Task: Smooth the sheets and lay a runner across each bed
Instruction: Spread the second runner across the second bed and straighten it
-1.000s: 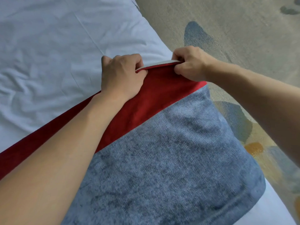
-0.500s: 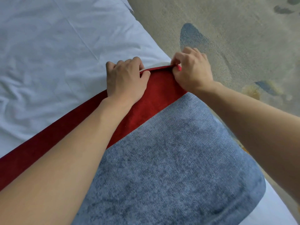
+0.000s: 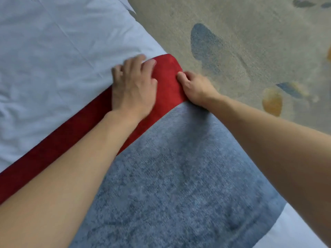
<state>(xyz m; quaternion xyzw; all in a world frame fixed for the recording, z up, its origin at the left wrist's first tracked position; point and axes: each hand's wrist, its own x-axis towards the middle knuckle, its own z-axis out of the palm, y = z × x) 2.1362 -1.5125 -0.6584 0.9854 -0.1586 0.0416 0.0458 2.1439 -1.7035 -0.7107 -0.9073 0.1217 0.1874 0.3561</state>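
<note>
The runner [image 3: 179, 176], grey-blue with a red border, lies across the white sheet [image 3: 53, 59] at the bed edge. Left hand [image 3: 133, 86] presses flat, fingers spread. Right hand [image 3: 195, 86] pinches the border's draped edge.

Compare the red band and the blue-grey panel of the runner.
The red band is narrow and borders the white sheet; the blue-grey panel is far wider and mottled. Both hands, left hand and right hand, rest on the red band, not the panel. Both drape over the bed edge.
</note>
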